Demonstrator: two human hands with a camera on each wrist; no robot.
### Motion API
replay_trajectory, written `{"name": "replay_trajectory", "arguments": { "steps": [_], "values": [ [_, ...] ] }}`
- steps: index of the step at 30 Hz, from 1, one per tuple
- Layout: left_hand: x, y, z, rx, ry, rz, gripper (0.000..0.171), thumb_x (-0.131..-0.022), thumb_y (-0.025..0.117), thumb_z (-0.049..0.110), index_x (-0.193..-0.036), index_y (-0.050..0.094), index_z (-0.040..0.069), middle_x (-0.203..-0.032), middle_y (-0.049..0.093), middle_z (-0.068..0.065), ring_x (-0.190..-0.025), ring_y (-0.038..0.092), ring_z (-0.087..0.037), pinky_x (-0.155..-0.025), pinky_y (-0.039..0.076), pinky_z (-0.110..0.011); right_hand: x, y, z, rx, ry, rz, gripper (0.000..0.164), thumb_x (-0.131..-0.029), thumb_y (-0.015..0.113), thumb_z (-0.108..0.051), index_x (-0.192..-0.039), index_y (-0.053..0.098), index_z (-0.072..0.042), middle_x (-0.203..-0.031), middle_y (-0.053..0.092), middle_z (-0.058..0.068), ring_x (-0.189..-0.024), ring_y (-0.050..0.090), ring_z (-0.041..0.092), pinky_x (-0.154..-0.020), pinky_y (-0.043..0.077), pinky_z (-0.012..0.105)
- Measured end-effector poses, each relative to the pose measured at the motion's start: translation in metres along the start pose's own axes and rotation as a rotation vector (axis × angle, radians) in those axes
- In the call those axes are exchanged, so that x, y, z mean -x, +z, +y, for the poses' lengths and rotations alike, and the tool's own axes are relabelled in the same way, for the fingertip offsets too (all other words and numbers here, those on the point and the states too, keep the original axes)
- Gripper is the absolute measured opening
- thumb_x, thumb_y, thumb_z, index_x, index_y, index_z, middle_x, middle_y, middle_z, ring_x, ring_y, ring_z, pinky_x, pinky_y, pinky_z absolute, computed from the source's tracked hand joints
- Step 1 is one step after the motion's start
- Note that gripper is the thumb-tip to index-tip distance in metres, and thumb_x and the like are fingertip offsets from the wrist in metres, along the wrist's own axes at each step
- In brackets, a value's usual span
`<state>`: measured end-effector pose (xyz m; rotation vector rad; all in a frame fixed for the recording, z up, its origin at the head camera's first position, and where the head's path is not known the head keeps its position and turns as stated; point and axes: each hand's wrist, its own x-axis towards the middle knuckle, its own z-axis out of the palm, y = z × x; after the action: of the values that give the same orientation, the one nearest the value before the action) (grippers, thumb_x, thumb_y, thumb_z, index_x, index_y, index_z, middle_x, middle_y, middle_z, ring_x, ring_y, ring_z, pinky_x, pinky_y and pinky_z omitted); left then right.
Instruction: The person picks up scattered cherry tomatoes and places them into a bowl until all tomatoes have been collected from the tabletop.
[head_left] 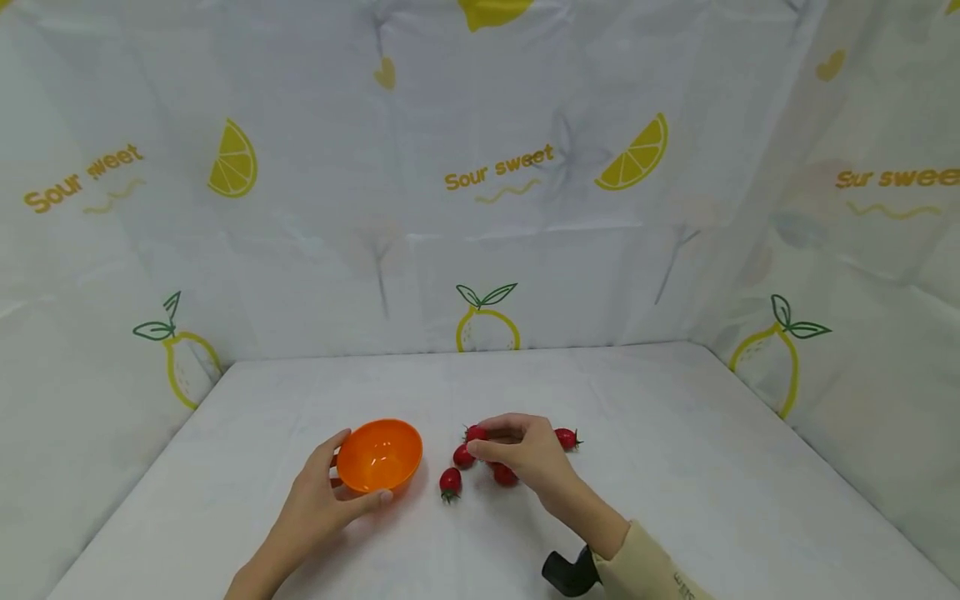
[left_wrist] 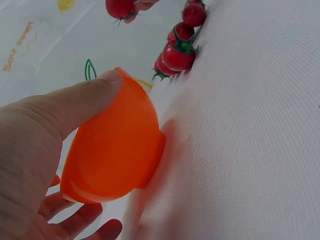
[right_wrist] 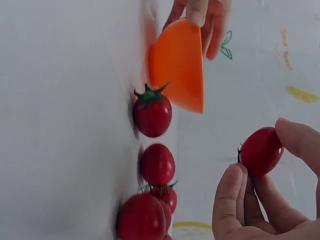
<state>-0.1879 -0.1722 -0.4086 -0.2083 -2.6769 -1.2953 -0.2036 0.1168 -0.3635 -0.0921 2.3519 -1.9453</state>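
Note:
My left hand grips an orange bowl by its side, thumb at the near rim and fingers round the far side. The bowl stands upright on the white table, its opening facing up. Between thumb and fingertips, my right hand pinches a red cherry tomato, raised above the table. Several more cherry tomatoes lie below and around that hand: one with a green stem nearest the bowl, another just behind it, one partly hidden under the hand, and one to its right.
A white cloth covers the table. White sheets with lemon prints hang behind and at both sides. A black curved object shows beside the right sleeve.

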Motion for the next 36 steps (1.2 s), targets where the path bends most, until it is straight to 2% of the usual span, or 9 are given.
{"name": "replay_trajectory", "arguments": {
  "steps": [6, 12, 17, 24, 29, 36],
  "values": [
    [0.001, 0.0, 0.001, 0.012, 0.007, 0.002, 0.105, -0.069, 0.089, 0.044, -0.147, 0.033, 0.002, -0.139, 0.046, -0.015, -0.116, 0.05, -0.029, -0.091, 0.052, -0.044, -0.003, 0.028, -0.001, -0.053, -0.005, -0.059, 0.038, -0.08, 0.084, -0.024, -0.111, 0.071, -0.006, -0.097, 0.071, 0.005, -0.088, 0.067, 0.024, -0.084, 0.053, 0.039],
    [0.001, 0.0, 0.0, 0.006, 0.035, 0.011, 0.104, -0.07, 0.089, 0.043, -0.146, 0.034, 0.0, -0.139, 0.046, -0.017, -0.117, 0.05, -0.03, -0.09, 0.052, -0.043, -0.006, 0.05, 0.0, -0.008, -0.057, -0.068, 0.034, -0.078, 0.086, -0.023, -0.107, 0.073, -0.009, -0.095, 0.069, 0.002, -0.083, 0.062, 0.02, -0.076, 0.057, 0.032],
    [0.001, 0.001, -0.001, 0.013, 0.037, 0.012, 0.103, -0.069, 0.089, 0.043, -0.146, 0.034, 0.0, -0.14, 0.045, -0.017, -0.117, 0.051, -0.031, -0.09, 0.053, -0.042, -0.008, 0.064, 0.001, 0.002, -0.105, -0.122, 0.028, -0.08, 0.084, -0.017, -0.104, 0.073, -0.009, -0.096, 0.069, 0.001, -0.082, 0.064, 0.021, -0.071, 0.057, 0.03],
    [0.001, 0.002, -0.003, 0.026, 0.071, 0.026, 0.103, -0.07, 0.089, 0.043, -0.145, 0.035, -0.002, -0.138, 0.047, -0.019, -0.114, 0.053, -0.031, -0.088, 0.054, -0.041, -0.006, 0.071, 0.004, 0.023, -0.099, -0.156, 0.026, -0.079, 0.085, -0.017, -0.102, 0.074, -0.01, -0.094, 0.069, 0.0, -0.08, 0.064, 0.02, -0.071, 0.058, 0.032],
    [0.001, 0.002, -0.003, 0.028, 0.071, 0.026, 0.103, -0.07, 0.089, 0.044, -0.145, 0.035, -0.001, -0.137, 0.048, -0.017, -0.113, 0.054, -0.029, -0.087, 0.054, -0.039, -0.006, 0.072, 0.004, 0.039, -0.099, -0.166, 0.029, -0.078, 0.086, -0.021, -0.102, 0.074, -0.012, -0.092, 0.067, -0.001, -0.075, 0.063, 0.017, -0.067, 0.058, 0.037],
    [0.002, 0.0, -0.001, 0.024, 0.059, 0.018, 0.102, -0.072, 0.088, 0.041, -0.146, 0.034, -0.002, -0.137, 0.047, -0.019, -0.113, 0.053, -0.031, -0.088, 0.053, -0.042, -0.006, 0.077, 0.003, 0.074, -0.095, -0.132, 0.031, -0.077, 0.087, -0.02, -0.103, 0.074, -0.011, -0.089, 0.065, 0.002, -0.071, 0.061, 0.018, -0.064, 0.058, 0.038]
  ]
}}
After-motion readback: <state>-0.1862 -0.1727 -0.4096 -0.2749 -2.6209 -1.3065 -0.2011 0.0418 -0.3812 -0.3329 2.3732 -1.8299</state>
